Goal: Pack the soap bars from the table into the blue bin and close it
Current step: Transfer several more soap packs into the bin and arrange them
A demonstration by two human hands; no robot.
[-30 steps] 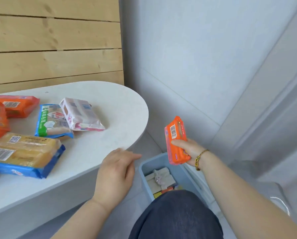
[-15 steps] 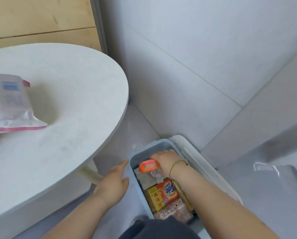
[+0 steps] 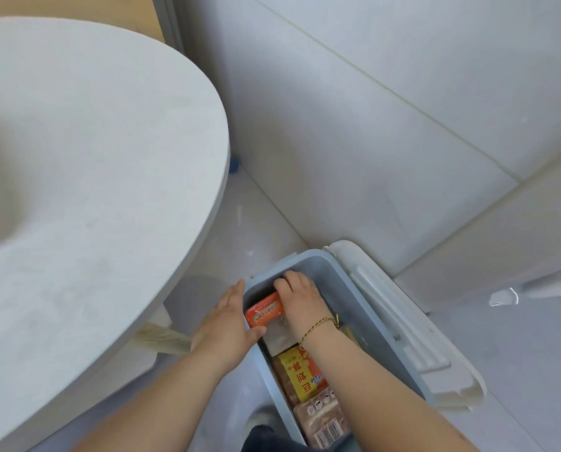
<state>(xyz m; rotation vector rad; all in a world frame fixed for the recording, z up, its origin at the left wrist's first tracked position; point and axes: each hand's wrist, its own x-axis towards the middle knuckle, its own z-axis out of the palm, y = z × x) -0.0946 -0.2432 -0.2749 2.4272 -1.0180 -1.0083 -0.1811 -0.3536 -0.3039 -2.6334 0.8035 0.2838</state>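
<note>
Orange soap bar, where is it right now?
Head view: the orange soap bar sits in the far end of the blue bin, gripped by the right hand, with the left hand on the rim beside it.

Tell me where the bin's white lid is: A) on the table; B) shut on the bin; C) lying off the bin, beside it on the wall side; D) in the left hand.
C: the white lid lies beside the open blue bin, toward the wall; the right hand holds the orange soap bar inside.
</note>
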